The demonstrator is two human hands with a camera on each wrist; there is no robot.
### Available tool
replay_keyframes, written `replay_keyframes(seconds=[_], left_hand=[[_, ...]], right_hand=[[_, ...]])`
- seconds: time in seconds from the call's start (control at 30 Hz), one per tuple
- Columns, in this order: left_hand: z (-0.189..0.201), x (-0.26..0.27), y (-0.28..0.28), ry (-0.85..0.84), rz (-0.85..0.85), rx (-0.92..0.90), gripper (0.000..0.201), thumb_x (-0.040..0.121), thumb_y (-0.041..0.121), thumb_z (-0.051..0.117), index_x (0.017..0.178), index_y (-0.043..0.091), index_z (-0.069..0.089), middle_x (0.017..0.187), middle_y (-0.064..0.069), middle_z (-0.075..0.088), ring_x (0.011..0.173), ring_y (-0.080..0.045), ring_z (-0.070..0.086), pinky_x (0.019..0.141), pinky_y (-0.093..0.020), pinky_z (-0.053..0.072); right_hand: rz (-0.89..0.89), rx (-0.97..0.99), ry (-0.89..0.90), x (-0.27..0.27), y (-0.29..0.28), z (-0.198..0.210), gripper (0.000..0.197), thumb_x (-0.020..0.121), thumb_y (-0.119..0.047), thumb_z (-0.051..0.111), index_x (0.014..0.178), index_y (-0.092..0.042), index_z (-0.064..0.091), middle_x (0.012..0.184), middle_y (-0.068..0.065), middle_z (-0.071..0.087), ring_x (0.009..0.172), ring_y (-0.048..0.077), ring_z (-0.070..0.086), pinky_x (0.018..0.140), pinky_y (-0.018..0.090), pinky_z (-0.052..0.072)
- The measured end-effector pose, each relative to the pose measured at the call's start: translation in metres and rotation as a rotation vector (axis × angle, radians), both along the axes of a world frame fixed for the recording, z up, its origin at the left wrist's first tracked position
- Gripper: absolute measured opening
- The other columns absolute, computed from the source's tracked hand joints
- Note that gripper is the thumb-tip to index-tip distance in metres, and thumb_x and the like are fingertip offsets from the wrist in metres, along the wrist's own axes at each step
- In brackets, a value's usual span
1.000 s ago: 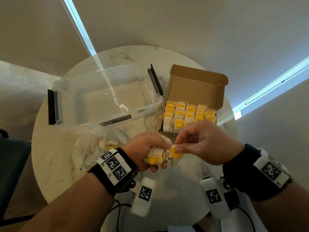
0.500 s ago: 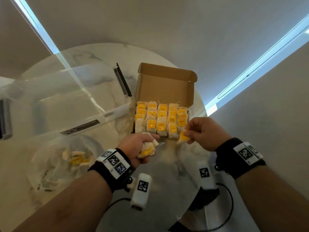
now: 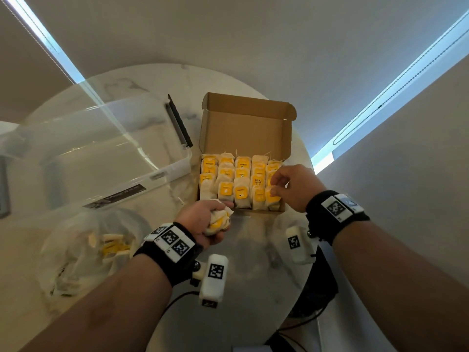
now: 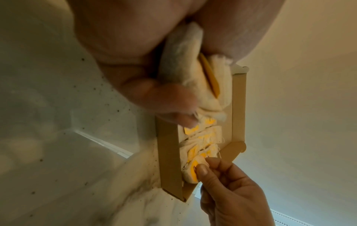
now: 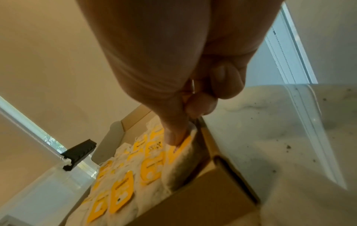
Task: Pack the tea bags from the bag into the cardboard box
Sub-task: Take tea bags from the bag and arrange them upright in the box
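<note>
The cardboard box stands open on the round marble table, its lid tilted back. Rows of tea bags with yellow tags fill its tray. My left hand grips a bunch of tea bags just in front of the box's near left corner. My right hand is over the near right corner, thumb and finger pinching a tea bag that stands in the last row. The right wrist view shows the thumb on that tea bag's yellow tag beside the box wall. The clear plastic bag lies at lower left with several tea bags inside.
A large clear plastic bin with a black latch sits left of the box, almost touching it. The table's edge curves close behind and to the right of the box. Cables and white wrist devices hang below my wrists.
My right hand took one tea bag from the bunch in my left hand and carried it forward to the box's near right corner. The left hand moved up beside the box.
</note>
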State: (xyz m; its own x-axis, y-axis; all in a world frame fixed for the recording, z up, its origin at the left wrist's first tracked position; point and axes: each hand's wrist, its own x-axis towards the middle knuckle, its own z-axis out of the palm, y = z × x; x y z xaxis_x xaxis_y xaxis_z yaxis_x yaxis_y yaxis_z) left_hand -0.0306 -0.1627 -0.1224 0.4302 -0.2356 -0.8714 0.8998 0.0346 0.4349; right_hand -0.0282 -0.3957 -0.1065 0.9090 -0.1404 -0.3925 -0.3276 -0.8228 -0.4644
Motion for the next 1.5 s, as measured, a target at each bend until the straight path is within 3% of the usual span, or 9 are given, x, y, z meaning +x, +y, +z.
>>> replay_keyframes(seconds=[0.3,0.5,0.67,0.83,1.03,1.23,1.37,1.43,1.5], left_hand=[[0.002,0.002,0.003,0.019,-0.014,-0.005,0.024,0.097,0.015,0.046,0.099,0.009,0.07,0.072,-0.01,0.057,0.047,-0.016,0.055,0.038,-0.02,0.04],[0.001,0.001,0.004,0.02,-0.019,-0.01,0.025,0.098,0.016,0.045,0.102,0.01,0.069,0.073,-0.01,0.057,0.046,-0.015,0.055,0.037,-0.02,0.04],[0.0,0.001,0.006,0.025,-0.012,-0.012,0.025,0.097,0.016,0.047,0.101,0.01,0.07,0.076,-0.01,0.058,0.049,-0.016,0.056,0.037,-0.02,0.04],[-0.001,0.002,0.007,0.026,-0.005,-0.005,0.025,0.096,0.016,0.047,0.1,0.009,0.071,0.075,-0.01,0.058,0.05,-0.016,0.057,0.037,-0.02,0.04],[0.004,0.001,0.009,0.027,-0.004,-0.053,0.024,0.097,0.02,0.048,0.103,0.01,0.068,0.074,-0.009,0.059,0.051,-0.017,0.057,0.039,-0.02,0.04],[0.019,0.002,0.012,0.027,0.024,-0.204,0.03,0.1,0.028,0.041,0.104,0.013,0.067,0.077,-0.006,0.068,0.062,-0.02,0.065,0.045,-0.022,0.05],[0.03,0.005,0.012,0.026,0.079,-0.26,0.035,0.101,0.033,0.04,0.111,0.012,0.066,0.084,-0.008,0.07,0.066,-0.019,0.067,0.05,-0.025,0.055],[0.035,0.004,0.014,0.033,0.115,-0.312,0.037,0.102,0.037,0.041,0.111,0.012,0.067,0.088,-0.009,0.072,0.069,-0.02,0.069,0.058,-0.029,0.058],[0.037,0.004,0.017,0.036,0.132,-0.355,0.046,0.101,0.046,0.04,0.117,0.012,0.067,0.101,-0.012,0.072,0.085,-0.026,0.07,0.072,-0.036,0.057]], right_hand=[[0.033,0.17,-0.071,-0.035,-0.005,0.027,0.009,0.094,-0.019,0.066,0.089,-0.026,0.068,0.084,-0.016,0.066,0.079,0.0,0.062,0.069,0.01,0.042],[-0.07,0.059,-0.081,-0.027,0.004,0.002,0.009,0.093,-0.022,0.068,0.099,-0.021,0.074,0.089,-0.009,0.066,0.086,0.012,0.063,0.082,0.023,0.046],[-0.088,0.001,-0.126,-0.023,0.017,-0.009,0.015,0.092,-0.024,0.07,0.104,-0.019,0.077,0.088,-0.007,0.069,0.085,0.009,0.059,0.085,0.021,0.044],[-0.101,-0.101,-0.169,-0.023,0.019,-0.02,0.017,0.092,-0.027,0.069,0.106,-0.021,0.077,0.103,0.0,0.073,0.089,0.012,0.059,0.083,0.021,0.04],[-0.191,-0.068,-0.264,-0.028,0.02,-0.03,0.01,0.087,-0.015,0.073,0.096,-0.012,0.071,0.099,-0.005,0.05,0.087,0.015,0.054,0.078,0.021,0.04],[-0.08,0.047,-0.476,-0.032,0.04,0.006,0.018,0.077,-0.018,0.082,0.078,-0.02,0.064,0.073,-0.005,0.059,0.06,0.004,0.05,0.057,0.008,0.036],[0.074,0.417,-0.34,-0.039,0.077,0.037,0.017,0.078,-0.024,0.083,0.085,-0.023,0.068,0.067,-0.005,0.061,0.052,0.008,0.051,0.052,0.024,0.047],[0.152,0.43,-0.319,-0.04,0.089,0.04,0.027,0.076,-0.032,0.085,0.095,-0.022,0.068,0.072,-0.01,0.059,0.056,0.004,0.052,0.053,0.018,0.046],[0.188,0.365,-0.33,-0.039,0.095,0.038,0.043,0.071,-0.04,0.087,0.103,-0.022,0.066,0.078,-0.01,0.057,0.061,0.002,0.051,0.056,0.013,0.043]])
